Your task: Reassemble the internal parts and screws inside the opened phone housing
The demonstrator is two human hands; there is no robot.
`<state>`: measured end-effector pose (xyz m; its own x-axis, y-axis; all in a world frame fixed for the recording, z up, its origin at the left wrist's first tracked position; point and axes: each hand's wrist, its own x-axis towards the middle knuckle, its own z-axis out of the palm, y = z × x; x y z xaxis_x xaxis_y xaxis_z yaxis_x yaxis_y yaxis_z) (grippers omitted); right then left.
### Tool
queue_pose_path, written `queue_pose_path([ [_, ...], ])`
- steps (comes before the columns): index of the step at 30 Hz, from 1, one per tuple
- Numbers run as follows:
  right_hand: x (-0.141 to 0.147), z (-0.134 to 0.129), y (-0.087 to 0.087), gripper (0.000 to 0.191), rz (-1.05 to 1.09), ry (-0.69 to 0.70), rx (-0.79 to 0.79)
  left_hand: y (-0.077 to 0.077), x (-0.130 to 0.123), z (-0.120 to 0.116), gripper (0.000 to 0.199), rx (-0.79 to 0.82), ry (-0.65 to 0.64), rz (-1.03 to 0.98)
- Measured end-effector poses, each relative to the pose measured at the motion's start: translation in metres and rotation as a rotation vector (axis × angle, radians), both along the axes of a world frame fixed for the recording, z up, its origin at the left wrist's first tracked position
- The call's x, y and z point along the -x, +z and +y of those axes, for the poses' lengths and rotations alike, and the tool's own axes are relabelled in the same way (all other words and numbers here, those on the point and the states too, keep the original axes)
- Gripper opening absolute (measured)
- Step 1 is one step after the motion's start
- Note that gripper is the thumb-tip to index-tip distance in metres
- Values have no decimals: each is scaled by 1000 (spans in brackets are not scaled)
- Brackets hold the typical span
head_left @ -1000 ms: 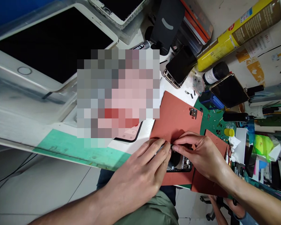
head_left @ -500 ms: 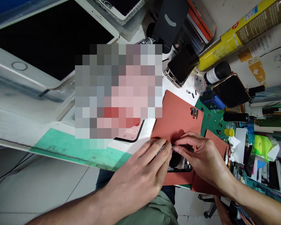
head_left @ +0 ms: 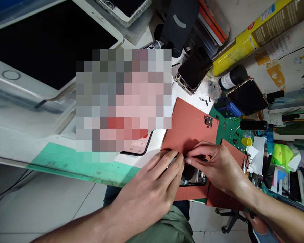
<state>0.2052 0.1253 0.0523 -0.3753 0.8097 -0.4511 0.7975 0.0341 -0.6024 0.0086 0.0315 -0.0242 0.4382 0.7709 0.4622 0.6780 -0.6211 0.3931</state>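
Note:
An opened phone housing with a dark rim and bare inner parts lies on the reddish-brown mat. My left hand is closed over its left side, with fingers bent and tips at the far edge. Thumb and index finger of my right hand pinch together at that same edge, close to the left fingertips. Whatever sits in the pinch is too small and covered to make out. Much of the housing is hidden under both hands. Farther up the mat lies a small circuit part.
A lit phone lies left of the mat, partly behind a pixelated patch. Beyond stand a phone with its screen lifted, a yellow spray can and a black bottle. A second reddish mat and clutter lie right.
The whole view has shifted slightly to the left. Both hands keep nearly the same pose at the housing's far edge.

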Motion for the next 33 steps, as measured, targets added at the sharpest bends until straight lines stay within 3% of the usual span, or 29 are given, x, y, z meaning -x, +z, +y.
queue_pose_path([
  [33, -5, -2, 0, 18, 75, 21, -29, 2, 0, -2, 40, -24, -1, 59],
])
